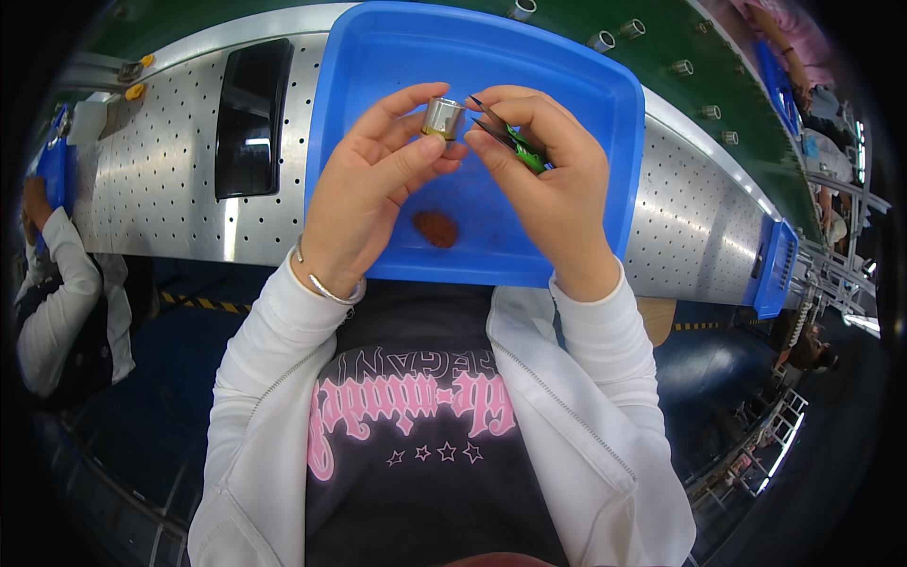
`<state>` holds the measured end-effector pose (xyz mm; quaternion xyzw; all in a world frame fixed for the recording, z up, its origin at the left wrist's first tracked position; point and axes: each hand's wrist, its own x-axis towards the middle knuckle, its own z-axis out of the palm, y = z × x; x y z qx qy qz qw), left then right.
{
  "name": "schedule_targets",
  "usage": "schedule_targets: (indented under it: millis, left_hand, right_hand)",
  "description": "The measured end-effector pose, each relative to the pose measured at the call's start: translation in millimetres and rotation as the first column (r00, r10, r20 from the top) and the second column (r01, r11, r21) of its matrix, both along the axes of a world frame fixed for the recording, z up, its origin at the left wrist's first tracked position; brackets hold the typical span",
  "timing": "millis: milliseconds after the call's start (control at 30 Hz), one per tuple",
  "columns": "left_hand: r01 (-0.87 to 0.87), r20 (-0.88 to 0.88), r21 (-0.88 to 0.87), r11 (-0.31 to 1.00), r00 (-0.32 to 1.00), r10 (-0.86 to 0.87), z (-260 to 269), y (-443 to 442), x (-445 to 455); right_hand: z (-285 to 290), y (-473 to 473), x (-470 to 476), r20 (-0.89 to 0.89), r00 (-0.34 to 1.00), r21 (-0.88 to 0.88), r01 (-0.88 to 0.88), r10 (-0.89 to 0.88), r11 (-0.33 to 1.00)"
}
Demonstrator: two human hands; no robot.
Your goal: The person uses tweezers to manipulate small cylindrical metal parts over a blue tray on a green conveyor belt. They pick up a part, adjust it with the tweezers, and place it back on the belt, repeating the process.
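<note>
Above a blue plastic tray (478,266), my left hand (386,156) holds a small shiny metal cylinder (444,117) between thumb and fingers. A yellowish band shows near the cylinder's lower end. My right hand (549,156) grips a small tool with green handles and two dark pointed tips (506,135), which looks like small scissors or snips. The tips are parted and point toward the cylinder, close to its right side. Part of the tool is hidden by my fingers. A reddish-brown clump (435,229) lies on the tray floor below my hands.
A black smartphone (254,119) lies on the perforated metal worktop (177,163), left of the tray. Several metal cylinders (633,28) stand on the green surface (680,99) beyond. Another person's sleeve (67,273) is at far left; another blue tray (777,269) is at right.
</note>
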<state>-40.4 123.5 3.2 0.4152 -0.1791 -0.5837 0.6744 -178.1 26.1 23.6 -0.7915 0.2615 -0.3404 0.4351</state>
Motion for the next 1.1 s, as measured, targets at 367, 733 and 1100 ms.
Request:
schedule_targets:
  millis: [367,733,1100]
  left_hand:
    - [0.048,-0.041,0.017,0.999,0.998,-0.047,2.9,0.3,1.0]
    - [0.058,0.061,-0.001,0.998,0.996,-0.058,2.0,-0.8,-1.8]
    - [0.110,0.301,-0.021,0.994,0.949,-0.099,-0.3,2.3,-6.4]
  right_hand:
    - [4.4,-4.0,-4.3,0.048,0.999,0.250,-0.029,0.018,0.968]
    - [3.6,-0.7,-5.8,-0.037,0.999,-0.007,-0.039,0.039,0.999]
    - [10.1,0.7,-12.2,0.028,0.999,-0.106,-0.037,0.040,0.994]
